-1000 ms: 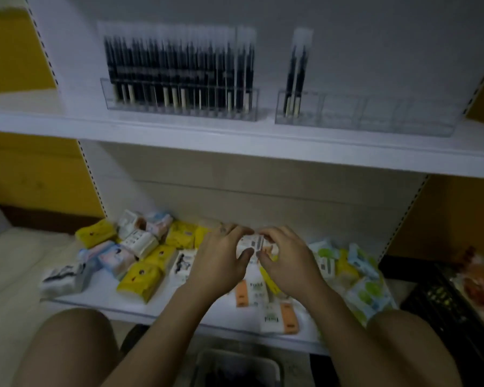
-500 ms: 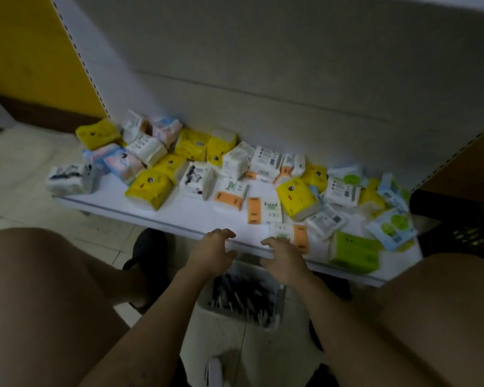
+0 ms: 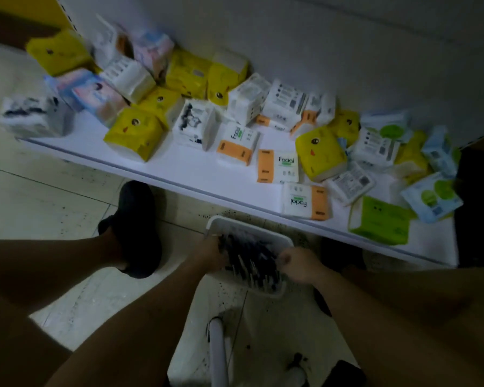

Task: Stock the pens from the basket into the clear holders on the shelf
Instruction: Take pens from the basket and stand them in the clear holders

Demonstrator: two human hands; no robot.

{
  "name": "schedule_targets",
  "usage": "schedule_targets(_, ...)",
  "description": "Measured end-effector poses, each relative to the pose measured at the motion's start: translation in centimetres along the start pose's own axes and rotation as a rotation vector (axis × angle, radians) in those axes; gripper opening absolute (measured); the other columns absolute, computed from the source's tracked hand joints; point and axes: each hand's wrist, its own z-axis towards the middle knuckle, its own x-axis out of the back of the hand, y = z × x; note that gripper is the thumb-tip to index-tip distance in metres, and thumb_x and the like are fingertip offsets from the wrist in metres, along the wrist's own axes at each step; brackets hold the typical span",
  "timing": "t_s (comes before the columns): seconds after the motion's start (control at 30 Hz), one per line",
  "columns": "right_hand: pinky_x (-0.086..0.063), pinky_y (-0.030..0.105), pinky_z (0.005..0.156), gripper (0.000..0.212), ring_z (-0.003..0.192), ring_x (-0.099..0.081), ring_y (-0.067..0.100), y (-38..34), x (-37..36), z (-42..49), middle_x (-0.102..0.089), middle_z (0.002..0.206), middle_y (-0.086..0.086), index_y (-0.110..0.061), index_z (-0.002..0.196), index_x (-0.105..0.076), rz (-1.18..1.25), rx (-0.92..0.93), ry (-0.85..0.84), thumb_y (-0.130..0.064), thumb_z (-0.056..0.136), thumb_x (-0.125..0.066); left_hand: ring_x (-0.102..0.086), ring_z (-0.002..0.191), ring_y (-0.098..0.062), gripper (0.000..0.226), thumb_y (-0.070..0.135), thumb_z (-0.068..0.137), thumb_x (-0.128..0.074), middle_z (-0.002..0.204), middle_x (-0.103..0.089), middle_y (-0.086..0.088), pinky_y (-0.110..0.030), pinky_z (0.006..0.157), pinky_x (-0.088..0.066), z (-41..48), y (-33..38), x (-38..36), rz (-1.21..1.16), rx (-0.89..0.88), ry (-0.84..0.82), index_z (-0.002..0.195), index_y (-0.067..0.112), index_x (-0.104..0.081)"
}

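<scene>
Head view is showing the left hand (image 3: 211,254) reaching into the basket (image 3: 266,233) at its left edge, fingers among the pens (image 3: 252,263); I cannot tell whether it is grasping any. Right hand (image 3: 294,262) is curling at the basket's right side, grip unclear. Best gathering a small aligned bundle, tips together, before rising.

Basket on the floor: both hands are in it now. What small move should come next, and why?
Probably close the right hand on a few pens and lift. Both hands, the left hand included, are in the white basket among the dark pens, but blur hides whether any are gripped yet.
</scene>
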Motion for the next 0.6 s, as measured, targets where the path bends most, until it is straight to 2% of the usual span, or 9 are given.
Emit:
schedule_targets(0.07, -0.050, 0.036, 0.074, 0.023, 0.092, -0.062, 0.032, 0.2, -0.2, 0.8, -0.067, 0.097, 0.020, 0.003, 0.092, -0.070, 0.032, -0.022, 0.001, -0.015, 0.090, -0.055, -0.056, 0.109, -0.033, 0.036, 0.023, 0.095, -0.054, 0.121, -0.057, -0.018, -0.038, 0.086, -0.048, 0.7, -0.4, -1.0, 0.015, 0.014, -0.055, 0.125, 0.004, -0.052)
schedule_targets(0.17, -0.045, 0.028, 0.073, 0.022, 0.093, -0.060, 0.029, 0.1, -0.7, 2.1, -0.064, 0.090, 0.010, -0.008, 0.078, -0.068, 0.054, -0.028, 0.014, -0.014, 0.093, -0.053, -0.059, 0.100, -0.034, 0.028, 0.019, 0.097, -0.048, 0.109, -0.063, -0.022, -0.032, 0.075, -0.045, 1.9, -1.0, -2.4, -0.002, 0.055, -0.128, 0.115, -0.001, -0.056)
schedule_targets(0.23, -0.042, 0.024, 0.079, 0.019, 0.102, -0.058, 0.026, -0.3, -1.2, 2.6, -0.065, 0.103, 0.009, -0.009, 0.093, -0.070, 0.051, -0.026, 0.013, -0.017, 0.094, -0.053, -0.059, 0.100, -0.031, 0.033, 0.025, 0.097, -0.048, 0.113, -0.061, -0.017, -0.031, 0.078, -0.049, 3.1, -2.0, -3.6, -0.023, 0.059, -0.148, 0.123, 0.006, -0.053)
schedule_targets(0.3, -0.044, 0.026, 0.090, 0.026, 0.112, -0.056, 0.025, -0.4, -1.8, 3.0, -0.061, 0.121, 0.010, -0.008, 0.116, -0.065, 0.081, -0.048, -0.001, -0.019, 0.096, -0.054, -0.059, 0.100, -0.029, 0.037, 0.033, 0.096, -0.048, 0.116, -0.061, -0.014, -0.040, 0.085, -0.053, 4.3, -2.9, -4.5, -0.011, 0.045, -0.177, 0.128, 0.014, -0.052)
schedule_targets(0.37, -0.046, 0.029, 0.094, 0.031, 0.112, -0.057, 0.024, -0.5, -2.2, 3.2, -0.061, 0.124, 0.011, -0.009, 0.124, -0.061, 0.082, -0.059, -0.022, -0.021, 0.097, -0.053, -0.060, 0.098, -0.028, 0.033, 0.031, 0.097, -0.046, 0.111, -0.063, -0.014, -0.037, 0.083, -0.052, 4.3, -2.4, -4.5, 0.022, 0.028, -0.199, 0.123, 0.014, -0.055)
schedule_targets(0.4, -0.047, 0.030, 0.094, 0.031, 0.110, -0.058, 0.025, -0.4, -2.3, 3.3, -0.061, 0.123, 0.011, -0.010, 0.125, -0.061, 0.080, -0.061, -0.028, -0.022, 0.097, -0.052, -0.060, 0.098, -0.028, 0.030, 0.028, 0.097, -0.047, 0.109, -0.064, -0.014, -0.033, 0.079, -0.050, 3.9, -1.9, -4.2, 0.018, 0.025, -0.197, 0.120, 0.011, -0.057)
schedule_targets(0.5, -0.049, 0.032, 0.087, 0.028, 0.100, -0.060, 0.024, -0.1, -2.3, 3.6, -0.064, 0.113, 0.012, -0.009, 0.120, -0.063, 0.106, -0.076, -0.016, -0.021, 0.097, -0.052, -0.060, 0.091, -0.027, 0.021, 0.017, 0.093, -0.053, 0.095, -0.065, -0.014, -0.032, 0.073, -0.045, 3.2, -1.0, -3.8, -0.053, 0.077, -0.127, 0.100, 0.002, -0.064)
schedule_targets(0.57, -0.048, 0.028, 0.072, 0.024, 0.080, -0.058, 0.020, 0.3, -2.4, 3.8, -0.063, 0.092, 0.009, -0.004, 0.108, -0.066, 0.099, -0.080, -0.008, -0.019, 0.096, -0.050, -0.057, 0.079, -0.023, 0.014, 0.013, 0.089, -0.057, 0.076, -0.059, -0.005, -0.032, 0.069, -0.046, 2.6, -0.8, -3.7, -0.104, 0.114, -0.038, 0.078, 0.006, -0.061)
schedule_targets(0.6, -0.045, 0.025, 0.065, 0.023, 0.072, -0.053, 0.016, 0.4, -2.5, 4.0, -0.059, 0.082, 0.006, -0.003, 0.102, -0.065, 0.082, -0.085, -0.003, -0.018, 0.096, -0.049, -0.056, 0.075, -0.021, 0.018, 0.012, 0.087, -0.058, 0.068, -0.055, 0.000, -0.030, 0.066, -0.046, 2.3, -0.8, -3.7, -0.134, 0.131, -0.009, 0.069, 0.012, -0.055)
